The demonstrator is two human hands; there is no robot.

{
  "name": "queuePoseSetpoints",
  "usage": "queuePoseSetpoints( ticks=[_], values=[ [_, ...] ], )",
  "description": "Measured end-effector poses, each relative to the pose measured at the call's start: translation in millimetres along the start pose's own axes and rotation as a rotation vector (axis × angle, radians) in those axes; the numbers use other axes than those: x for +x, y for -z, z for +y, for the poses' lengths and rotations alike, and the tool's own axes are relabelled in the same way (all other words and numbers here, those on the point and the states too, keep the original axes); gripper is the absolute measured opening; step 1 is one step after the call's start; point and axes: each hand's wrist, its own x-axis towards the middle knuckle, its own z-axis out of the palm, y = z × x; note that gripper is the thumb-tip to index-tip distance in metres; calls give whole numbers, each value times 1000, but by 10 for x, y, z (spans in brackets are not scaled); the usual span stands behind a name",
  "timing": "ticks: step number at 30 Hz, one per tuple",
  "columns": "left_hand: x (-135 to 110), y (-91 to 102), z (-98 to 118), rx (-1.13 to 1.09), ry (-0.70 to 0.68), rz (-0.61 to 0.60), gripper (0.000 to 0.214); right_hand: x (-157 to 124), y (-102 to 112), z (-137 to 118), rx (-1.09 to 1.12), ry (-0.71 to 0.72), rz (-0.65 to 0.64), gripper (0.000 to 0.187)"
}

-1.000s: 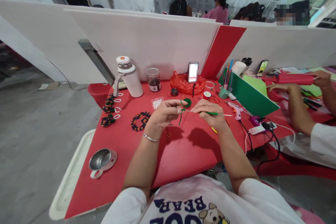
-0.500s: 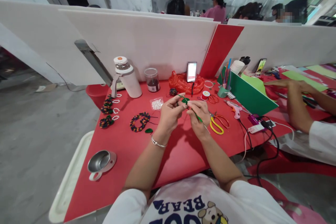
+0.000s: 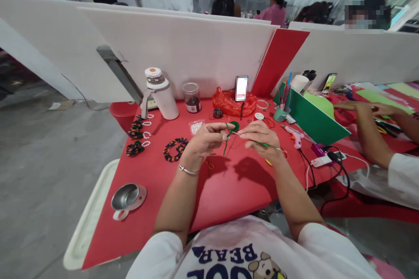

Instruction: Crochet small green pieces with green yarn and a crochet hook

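Note:
My left hand (image 3: 205, 142) is raised over the red table (image 3: 225, 192), its fingers pinched on a strand of green yarn (image 3: 226, 137) that loops up and hangs down from them. My right hand (image 3: 260, 138) is closed round a thin crochet hook with a green handle (image 3: 266, 144), whose tip points left into the yarn between both hands. A silver bangle sits on my left wrist. A roll of green yarn (image 3: 233, 125) lies on the table just behind my fingers.
A white bottle (image 3: 161, 94), a glass jar (image 3: 191, 97), a red bag (image 3: 233, 103) and a phone (image 3: 241, 88) stand along the white partition. Beaded rings (image 3: 174, 149), a metal cup (image 3: 126, 198), a glue gun (image 3: 294, 136) and cables lie around. A co-worker's arms (image 3: 369, 133) work at the right.
My hands have spread apart and moved back over the table. The hook has swung from pointing down-right to nearly level. The yellow scissors are now hidden behind my right hand.

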Motion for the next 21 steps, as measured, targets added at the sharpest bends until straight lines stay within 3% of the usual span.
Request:
queuePoseSetpoints(
  ticks=[6, 9, 11, 13, 16, 18, 21],
  values=[
    [13, 55, -7, 45, 0, -54, 37, 35, 67, -54, 131, -104, -12, 18],
    [30, -10, -53, 66, -32, -24, 36, -26, -86, -41, 277, -228, 85, 26],
    [50, -106, -108, 85, -138, 51, 40, -80, -263, -49, 327, -297, 204, 37],
    [74, -223, -178, 119, -280, 163, 48, -122, -450, -83, 207, -368, 317, 33],
    [106, -368, -270, 176, -437, 338, 46, -138, -651, -139, -131, -276, 472, 24],
    [112, -406, -297, 141, -443, 348, 49, -128, -708, -145, -290, -198, 502, 26],
    [91, -359, -257, 12, -308, 250, 52, -110, -690, -95, -335, -136, 496, 30]
  ],
)
